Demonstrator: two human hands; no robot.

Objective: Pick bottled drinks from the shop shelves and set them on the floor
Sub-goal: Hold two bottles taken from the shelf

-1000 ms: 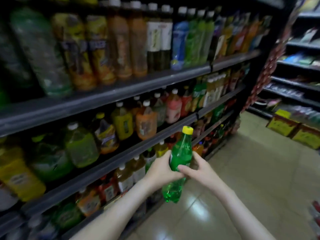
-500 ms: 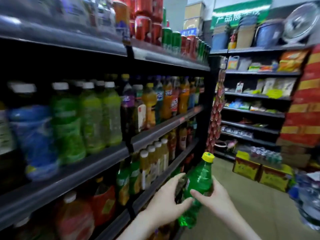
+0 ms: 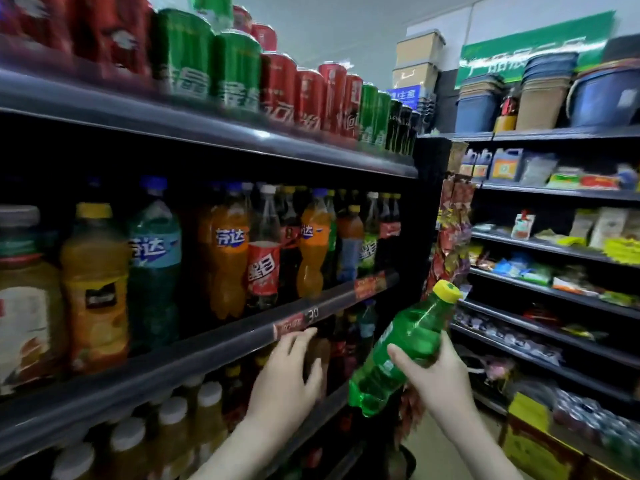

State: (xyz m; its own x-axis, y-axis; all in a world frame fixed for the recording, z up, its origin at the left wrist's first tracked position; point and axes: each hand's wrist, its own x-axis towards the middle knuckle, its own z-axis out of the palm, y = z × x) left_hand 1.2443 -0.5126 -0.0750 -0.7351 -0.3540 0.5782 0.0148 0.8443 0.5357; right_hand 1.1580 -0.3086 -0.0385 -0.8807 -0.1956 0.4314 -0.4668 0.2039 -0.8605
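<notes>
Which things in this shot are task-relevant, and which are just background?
Job:
green bottle, gripped by the right hand
left hand, open
shelved bottled drinks

Background:
cans
buckets
hanging snack packets
stacked boxes

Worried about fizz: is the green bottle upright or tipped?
Tipped. The green bottle leans with its yellow cap up to the right, base lower left, in the right hand.

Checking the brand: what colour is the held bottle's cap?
Yellow cap on the bottle, head view.
</notes>
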